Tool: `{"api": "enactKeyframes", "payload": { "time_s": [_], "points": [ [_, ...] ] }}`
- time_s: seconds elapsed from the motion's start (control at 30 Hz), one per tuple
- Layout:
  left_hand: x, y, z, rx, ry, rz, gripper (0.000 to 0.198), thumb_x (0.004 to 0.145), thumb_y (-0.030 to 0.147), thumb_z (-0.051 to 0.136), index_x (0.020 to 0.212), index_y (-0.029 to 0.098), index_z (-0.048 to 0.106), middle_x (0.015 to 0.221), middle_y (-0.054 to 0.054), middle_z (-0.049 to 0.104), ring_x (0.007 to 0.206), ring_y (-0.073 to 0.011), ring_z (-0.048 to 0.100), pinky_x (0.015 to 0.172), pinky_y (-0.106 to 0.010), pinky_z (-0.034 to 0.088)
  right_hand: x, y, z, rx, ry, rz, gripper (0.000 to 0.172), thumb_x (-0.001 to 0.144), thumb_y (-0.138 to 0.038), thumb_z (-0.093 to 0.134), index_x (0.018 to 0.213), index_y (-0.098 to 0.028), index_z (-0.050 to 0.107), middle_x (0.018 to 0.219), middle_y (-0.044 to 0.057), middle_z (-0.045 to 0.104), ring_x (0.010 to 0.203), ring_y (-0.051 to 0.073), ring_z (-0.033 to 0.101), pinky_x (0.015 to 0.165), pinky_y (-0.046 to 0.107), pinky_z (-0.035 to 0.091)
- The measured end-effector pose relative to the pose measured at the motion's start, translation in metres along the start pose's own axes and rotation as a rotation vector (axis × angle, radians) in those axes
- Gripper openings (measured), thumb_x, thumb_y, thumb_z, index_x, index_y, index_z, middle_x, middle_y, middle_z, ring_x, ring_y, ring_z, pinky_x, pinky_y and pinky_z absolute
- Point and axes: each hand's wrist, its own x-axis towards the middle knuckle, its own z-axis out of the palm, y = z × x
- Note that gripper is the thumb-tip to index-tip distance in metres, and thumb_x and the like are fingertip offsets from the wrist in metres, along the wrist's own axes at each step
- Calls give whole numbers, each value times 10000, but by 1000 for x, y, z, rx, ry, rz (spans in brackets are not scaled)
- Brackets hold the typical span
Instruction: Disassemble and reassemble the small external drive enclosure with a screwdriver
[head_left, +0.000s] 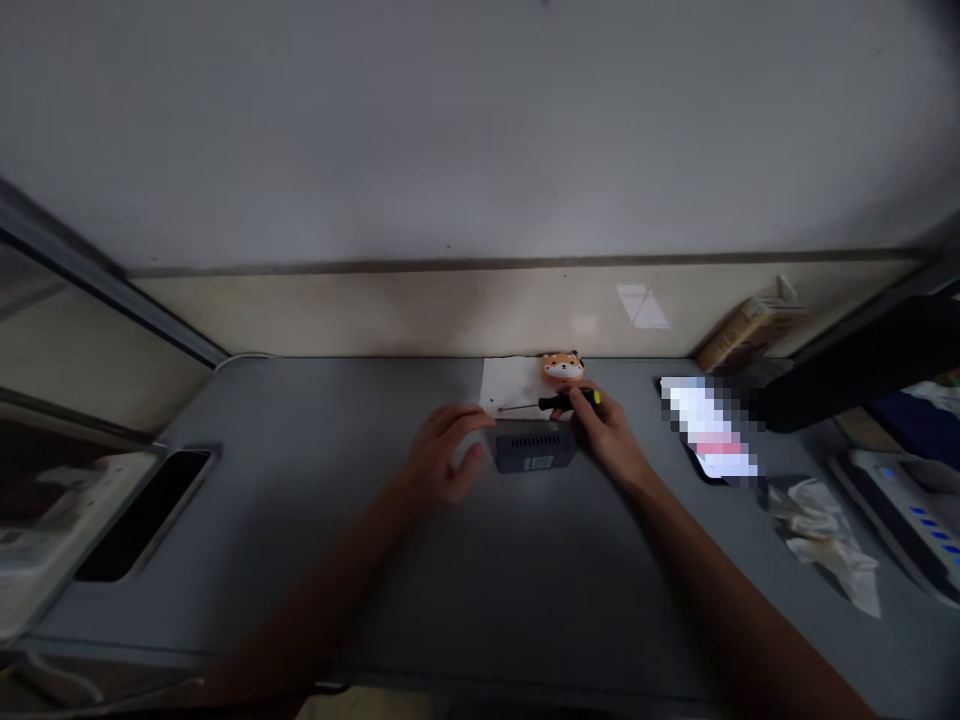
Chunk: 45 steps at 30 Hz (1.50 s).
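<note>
A small dark grey box [534,449] with a vent grille and a green label lies on the grey table [300,480]. My right hand [604,428] is closed round a screwdriver [551,403] with a black and yellow handle, its thin shaft pointing left over a white sheet of paper [510,385]. My left hand [444,456] rests on the table just left of the box, fingers curled loosely and blurred by motion; nothing shows in it.
An orange animal figure [563,367] sits on the paper by the wall. A phone [709,432] lies to the right, crumpled white paper [821,535] nearer the right edge. A cardboard pack [750,330] leans on the wall. A slot [146,512] is cut in the table's left side.
</note>
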Motion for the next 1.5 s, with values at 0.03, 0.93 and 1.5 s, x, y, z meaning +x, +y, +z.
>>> {"api": "enactKeyframes", "payload": {
  "time_s": [0.03, 0.93, 1.5],
  "points": [
    [0, 1, -1, -14, -56, 37, 236, 970, 245, 489, 1167, 199, 608, 1065, -101, 709, 938, -218, 690, 830, -354, 559, 0, 0, 0, 4, 3, 1, 598, 713, -772, 698, 921, -216, 630, 651, -9, 667, 449, 89, 396, 433, 258, 301],
    [4, 4, 18, -320, -345, -511, 166, 964, 330, 530, 985, 210, 642, 959, -39, 714, 870, -185, 678, 799, -315, 554, 11, -3, -20, 229, 299, 22, 480, 684, -674, 737, 772, -221, 605, 540, -41, 541, 471, 103, 429, 426, 250, 260],
    [12, 12, -8, -352, -509, -373, 523, 791, 364, 826, 1270, 262, 643, 1213, -67, 680, 1038, -223, 690, 910, -354, 572, 10, -6, -23, 279, 332, 25, 457, 673, -655, 742, 755, -234, 584, 532, -45, 514, 473, 109, 417, 446, 260, 261]
  ]
}}
